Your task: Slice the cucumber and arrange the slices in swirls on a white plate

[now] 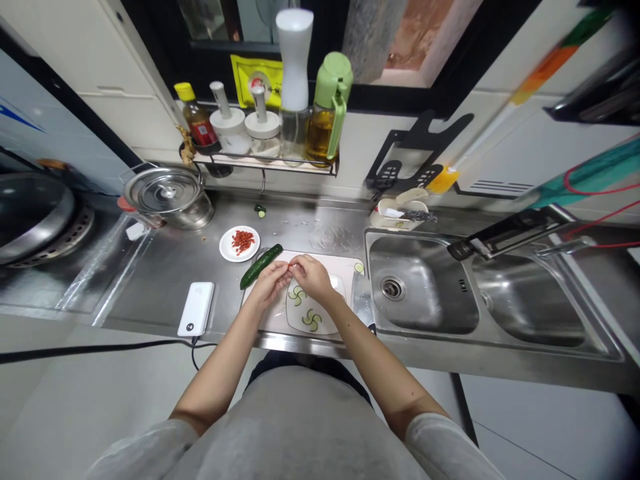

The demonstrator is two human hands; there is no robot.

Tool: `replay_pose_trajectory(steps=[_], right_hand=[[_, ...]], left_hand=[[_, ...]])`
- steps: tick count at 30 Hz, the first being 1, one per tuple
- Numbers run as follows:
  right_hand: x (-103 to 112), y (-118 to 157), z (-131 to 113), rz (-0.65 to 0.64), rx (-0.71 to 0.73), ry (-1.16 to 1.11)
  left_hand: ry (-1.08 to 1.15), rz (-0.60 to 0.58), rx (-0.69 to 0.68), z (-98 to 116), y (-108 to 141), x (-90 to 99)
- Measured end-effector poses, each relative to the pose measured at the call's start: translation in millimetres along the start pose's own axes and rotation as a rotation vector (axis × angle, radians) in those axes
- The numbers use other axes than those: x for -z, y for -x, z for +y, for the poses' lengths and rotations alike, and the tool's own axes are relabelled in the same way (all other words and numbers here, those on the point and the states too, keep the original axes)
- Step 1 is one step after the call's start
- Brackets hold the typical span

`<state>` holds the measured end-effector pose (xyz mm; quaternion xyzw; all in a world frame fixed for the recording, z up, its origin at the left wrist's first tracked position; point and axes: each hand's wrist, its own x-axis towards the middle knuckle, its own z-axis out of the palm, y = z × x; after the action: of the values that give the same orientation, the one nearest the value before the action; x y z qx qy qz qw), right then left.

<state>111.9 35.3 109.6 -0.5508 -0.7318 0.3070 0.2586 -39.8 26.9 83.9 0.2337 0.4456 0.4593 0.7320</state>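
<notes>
My left hand (271, 283) and my right hand (312, 275) meet over a white square plate (325, 323), their fingertips pinched together on a small red piece (291, 265). Pinwheels of thin green cucumber slices (312, 320) lie on that plate, which rests on a pale cutting board (273, 321); my right hand and forearm hide part of it. Beside my left hand a dark green cucumber (261, 266) lies across the board's left edge. Similar red pieces (242, 242) are heaped on a round white plate (225, 251) farther left.
At the board's right lies a knife blade (362, 298), below a cucumber slice (359, 267). The double steel sink (425, 287) is farther right. A white power bank (197, 309) with a cable sits left, a lidded pot (173, 200) behind it. Bottles fill a wall rack (265, 162).
</notes>
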Motion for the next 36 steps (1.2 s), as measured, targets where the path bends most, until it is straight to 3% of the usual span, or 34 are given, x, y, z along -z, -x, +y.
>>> replay_pose_trajectory(steps=[6,11,16,20,24,29,36], right_hand=[[-5.4,6.2,0.3,0.008,0.020,-0.079],[-10.4,8.0,1.6,0.069,-0.061,-0.321],[5.9,14.7,26.3,0.193,-0.198,-0.486],[33.8,44.8,66.1,0.231,-0.275,-0.336],[43.7,83.3,91.0,0.092,-0.399,-0.059],[32.4,99.6,91.3,-0.040,-0.432,0.212],[23.8,97.3,84.8,-0.113,-0.438,0.346]], left_hand=[[0.069,-0.012,0.041,-1.4,7.3,3.8],[0.077,-0.015,0.072,-3.0,5.8,4.9],[-0.009,0.047,0.049,4.0,2.6,13.3],[0.005,0.129,-0.007,15.9,-0.9,28.1],[0.094,0.195,-0.037,23.2,-3.2,40.9],[0.102,0.230,-0.053,27.2,-2.7,47.4],[0.108,0.261,-0.070,31.7,-0.6,51.6]])
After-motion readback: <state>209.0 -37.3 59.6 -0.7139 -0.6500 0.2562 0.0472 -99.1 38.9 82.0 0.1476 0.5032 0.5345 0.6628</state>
